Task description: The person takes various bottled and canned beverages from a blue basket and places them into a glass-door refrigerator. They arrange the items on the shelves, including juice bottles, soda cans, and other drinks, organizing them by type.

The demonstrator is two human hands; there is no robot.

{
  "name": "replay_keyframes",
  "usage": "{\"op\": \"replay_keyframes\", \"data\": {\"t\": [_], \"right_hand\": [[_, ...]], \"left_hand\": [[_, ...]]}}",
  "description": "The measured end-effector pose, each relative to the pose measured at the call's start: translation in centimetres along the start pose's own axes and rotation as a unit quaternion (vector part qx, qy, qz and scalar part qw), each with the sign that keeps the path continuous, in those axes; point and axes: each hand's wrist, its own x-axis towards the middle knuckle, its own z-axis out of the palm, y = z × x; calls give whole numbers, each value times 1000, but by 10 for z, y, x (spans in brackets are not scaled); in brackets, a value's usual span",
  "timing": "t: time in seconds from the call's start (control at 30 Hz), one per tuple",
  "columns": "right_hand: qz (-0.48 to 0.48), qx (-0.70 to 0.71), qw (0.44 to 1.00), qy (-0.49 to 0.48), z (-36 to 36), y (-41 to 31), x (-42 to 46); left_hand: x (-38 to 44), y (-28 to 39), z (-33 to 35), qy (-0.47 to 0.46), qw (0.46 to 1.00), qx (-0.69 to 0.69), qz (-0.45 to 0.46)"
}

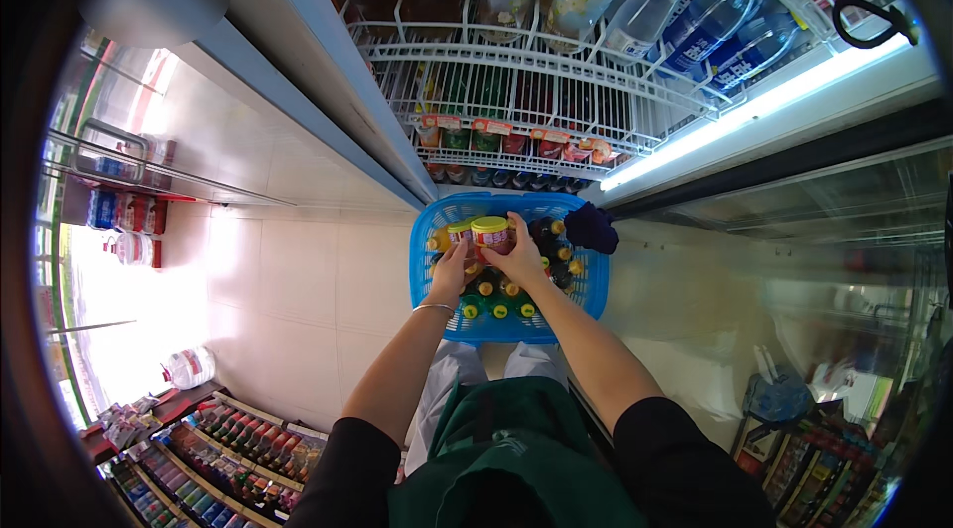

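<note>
A blue plastic basket [584,305] full of drink bottles stands on the floor in front of me. Over it, my right hand [521,256] holds a yellow-lidded container [490,232] with a red and white label, its fingers around the right side and front. My left hand [452,273] is just to the left, closed around a second yellow-lidded container [459,232], partly hidden by the fingers. Green bottles with yellow caps [499,311] lie at the basket's near side. A dark purple cloth [592,228] hangs over its right rim.
Beyond the basket is an open drinks cooler with white wire shelves [521,55] of bottles. Its glass door [804,193] stands at the right. A product rack [238,453] is at the lower left, near a large water bottle [190,368] on the floor.
</note>
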Motion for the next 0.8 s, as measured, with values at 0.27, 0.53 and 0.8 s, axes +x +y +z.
{"op": "replay_keyframes", "data": {"t": [0.27, 0.53, 0.8], "right_hand": [[-188, 36, 978, -81, -107, -138, -33], [-390, -100, 908, 112, -184, -326, -60], [-534, -71, 820, 196, -276, -539, -72]], "left_hand": [[-91, 109, 64, -315, 933, -174, 26], [-195, 241, 136, -381, 878, -118, 265], [-301, 409, 166, 59, 439, 259, 858]]}}
